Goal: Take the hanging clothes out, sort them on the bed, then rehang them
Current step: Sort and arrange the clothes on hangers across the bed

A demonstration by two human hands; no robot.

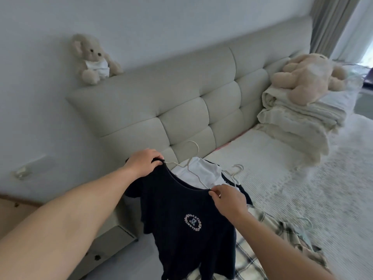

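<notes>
I hold a dark navy T-shirt [177,223] with a round printed logo up over the near corner of the bed [302,199]. My left hand [144,163] grips its left shoulder. My right hand [228,200] pinches the right side of the neckline. A pale wire hanger [193,168] sits inside the neck, its hook pointing up. Behind the shirt lie a white garment [198,170], another dark garment and a plaid one [268,235] on the bed, with a second pale hanger [235,170] and a light one [306,225] near them.
A padded headboard [181,110] runs behind the bed, with a small teddy bear [93,58] on top. Folded cream blankets [296,122] with a large plush toy [308,77] sit at the head. A drawer unit [113,245] stands at lower left.
</notes>
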